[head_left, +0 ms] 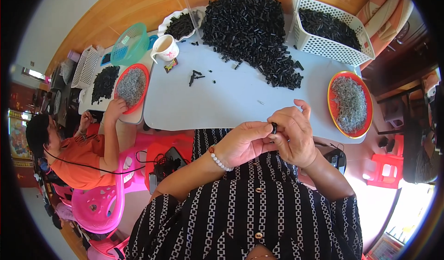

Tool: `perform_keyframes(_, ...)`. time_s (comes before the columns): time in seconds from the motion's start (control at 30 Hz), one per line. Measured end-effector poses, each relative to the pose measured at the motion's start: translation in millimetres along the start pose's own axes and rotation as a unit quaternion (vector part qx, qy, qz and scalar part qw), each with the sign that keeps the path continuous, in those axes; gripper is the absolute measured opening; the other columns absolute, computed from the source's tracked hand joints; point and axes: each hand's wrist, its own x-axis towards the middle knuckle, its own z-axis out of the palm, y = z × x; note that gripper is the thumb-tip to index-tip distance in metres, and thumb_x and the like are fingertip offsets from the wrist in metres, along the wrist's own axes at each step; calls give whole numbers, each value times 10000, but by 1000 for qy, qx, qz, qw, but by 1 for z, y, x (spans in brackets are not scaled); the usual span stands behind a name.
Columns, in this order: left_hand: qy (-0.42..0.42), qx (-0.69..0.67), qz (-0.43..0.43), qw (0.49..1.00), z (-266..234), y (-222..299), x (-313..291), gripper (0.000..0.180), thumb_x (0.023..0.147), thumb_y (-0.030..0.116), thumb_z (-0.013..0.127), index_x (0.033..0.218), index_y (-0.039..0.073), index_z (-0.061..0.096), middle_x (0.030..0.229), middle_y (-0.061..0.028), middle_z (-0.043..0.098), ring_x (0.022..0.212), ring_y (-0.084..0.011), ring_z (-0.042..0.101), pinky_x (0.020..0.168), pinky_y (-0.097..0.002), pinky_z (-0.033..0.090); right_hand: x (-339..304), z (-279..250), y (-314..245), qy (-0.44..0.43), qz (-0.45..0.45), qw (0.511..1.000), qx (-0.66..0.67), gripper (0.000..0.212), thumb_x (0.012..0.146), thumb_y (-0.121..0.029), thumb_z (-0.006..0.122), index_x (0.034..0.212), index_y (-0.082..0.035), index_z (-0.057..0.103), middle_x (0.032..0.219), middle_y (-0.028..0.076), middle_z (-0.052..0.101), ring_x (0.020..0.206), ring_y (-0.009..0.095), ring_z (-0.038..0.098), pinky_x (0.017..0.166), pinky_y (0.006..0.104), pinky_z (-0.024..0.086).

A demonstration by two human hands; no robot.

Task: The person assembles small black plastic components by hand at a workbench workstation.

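A small black cylindrical piece (pixel 274 128) is held between my two hands, just off the table's near edge. My left hand (pixel 247 142), with a beaded bracelet at its wrist, pinches it from the left. The fingers of my right hand (pixel 294 135) close on its other side, the little finger lifted. Fingertips hide much of the piece. Beyond my hands a big heap of short black tubes (pixel 245 24) spreads over the pale table (pixel 185 107). A tiny clear piece (pixel 261 103) lies on the tabletop in front of them.
A red plate (pixel 355 134) of small clear pieces sits at right; a white basket (pixel 323 51) of black pieces stands behind it. A patterned cup (pixel 166 51), a small wrapper (pixel 170 66) and several loose black pieces (pixel 195 76) lie left. A co-worker in orange (pixel 83 163) reaches toward another red plate (pixel 146 82).
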Motion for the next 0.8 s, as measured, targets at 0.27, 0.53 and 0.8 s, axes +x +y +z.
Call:
perform_keyframes(0.27, 108, 174, 32, 978, -13, 17, 13, 260, 935, 162, 586, 1130, -6, 631, 1081, -88, 663, 1004, -151, 621, 869, -280, 500, 21, -15, 29, -7, 72, 996, -50, 357, 772, -16, 638, 1126, -20, 596, 960, 97, 631, 876, 238, 589, 892, 412, 389)
perform_keyframes(0.53, 268, 718, 287, 575, -72, 79, 64, 123, 752, 118, 697, 871, 104, 723, 825, -72, 667, 709, -227, 601, 657, -321, 495, 85, -101, 174, 137, 141, 929, -315, 335, 841, -67, 541, 1168, -81, 614, 958, 147, 635, 920, 294, 632, 809, 384, 477)
perform_keyframes(0.8, 234, 858, 293, 351, -81, 75, 110, 194, 735, 90, 672, 891, 190, 732, 865, -32, 602, 869, -254, 543, 775, -396, 428, 67, -93, 154, 107, 127, 897, -411, 366, 821, -167, 618, 1186, -165, 596, 1114, 56, 599, 1065, 244, 554, 967, 457, 330)
